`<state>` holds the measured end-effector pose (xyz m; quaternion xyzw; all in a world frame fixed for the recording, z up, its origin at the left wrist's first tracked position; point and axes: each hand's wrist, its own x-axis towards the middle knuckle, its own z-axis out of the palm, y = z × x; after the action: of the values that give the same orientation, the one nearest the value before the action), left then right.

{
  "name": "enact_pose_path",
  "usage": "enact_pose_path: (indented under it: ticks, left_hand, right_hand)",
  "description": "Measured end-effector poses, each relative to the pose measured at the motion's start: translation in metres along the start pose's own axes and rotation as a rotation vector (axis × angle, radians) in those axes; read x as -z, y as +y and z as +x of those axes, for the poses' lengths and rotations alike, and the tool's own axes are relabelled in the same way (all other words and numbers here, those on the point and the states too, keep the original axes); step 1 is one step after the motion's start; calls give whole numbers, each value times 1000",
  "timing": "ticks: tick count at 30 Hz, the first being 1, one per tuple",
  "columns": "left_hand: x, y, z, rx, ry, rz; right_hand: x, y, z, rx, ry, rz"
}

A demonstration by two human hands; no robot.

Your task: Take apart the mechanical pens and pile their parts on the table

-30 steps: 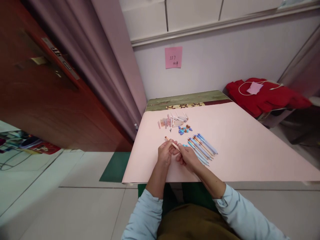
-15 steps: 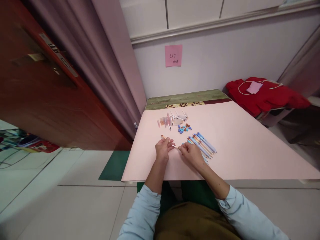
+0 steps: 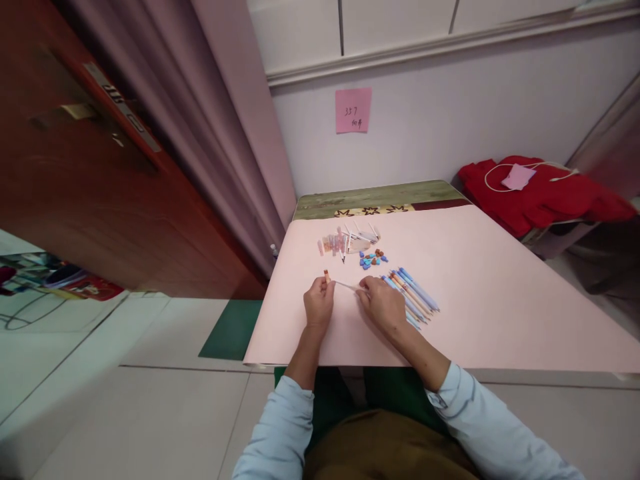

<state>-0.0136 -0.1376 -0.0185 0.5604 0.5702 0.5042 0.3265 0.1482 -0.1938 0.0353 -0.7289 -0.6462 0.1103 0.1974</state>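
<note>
My left hand (image 3: 319, 303) is closed round a short peach pen barrel (image 3: 327, 276) whose brown end points up past the fingers. A thin white stick, which looks like a pen refill (image 3: 346, 285), spans the gap between my hands. My right hand (image 3: 384, 305) pinches its right end; its left end meets the left fingertips, and I cannot tell whether it is inside the barrel. Close by my right hand lies a row of blue and peach pens (image 3: 415, 292), partly covered by that hand. Beyond the hands are several small blue and brown caps (image 3: 373, 259).
Behind the caps lie loose white refills (image 3: 356, 235) and short pinkish tubes (image 3: 331, 243). Pink paper covers the table (image 3: 500, 300). At the right, a red cloth (image 3: 540, 197) bears a white cable. A curtain and a brown door (image 3: 125, 200) stand left.
My left hand has turned the barrel more upright and moved slightly left. The gap between the hands has widened, showing more of the white refill. The view has shifted slightly.
</note>
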Motion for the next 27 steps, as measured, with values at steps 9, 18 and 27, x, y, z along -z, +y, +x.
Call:
enact_pose_path:
  ticks: [9, 18, 27]
  left_hand:
    - [-1, -1, -4, -123, -2, 270]
    - [-4, 0, -8, -209, -29, 225]
    - [-6, -11, 9, -38, 21, -82]
  right_hand:
    - [25, 30, -31, -84, -44, 3]
    - [26, 34, -32, -106, -79, 10]
    - [1, 13, -27, 82, -20, 70]
